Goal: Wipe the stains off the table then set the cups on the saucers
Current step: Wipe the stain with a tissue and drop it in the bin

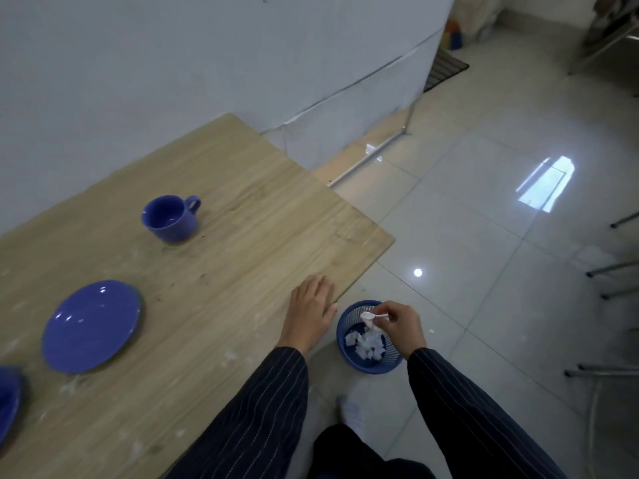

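Observation:
A blue cup (170, 217) stands upright on the wooden table (242, 216), handle to the right. Nearer me lies an empty blue saucer (91, 326), and part of another blue dish (8, 399) shows at the left edge. My left hand (309, 312) rests flat on the table's near right edge, fingers spread, holding nothing. My right hand (401, 324) hangs beyond the table edge, over a blue waste basket (371, 337), and pinches a crumpled white tissue (370, 319). Small dark specks and pale smears mark the tabletop between cup and hand.
The basket sits on the glossy tiled floor (484, 271) and holds several crumpled tissues. A white wall (138, 81) runs behind the table. Metal chair legs (612, 271) stand at the right. My foot (351, 413) is below the basket.

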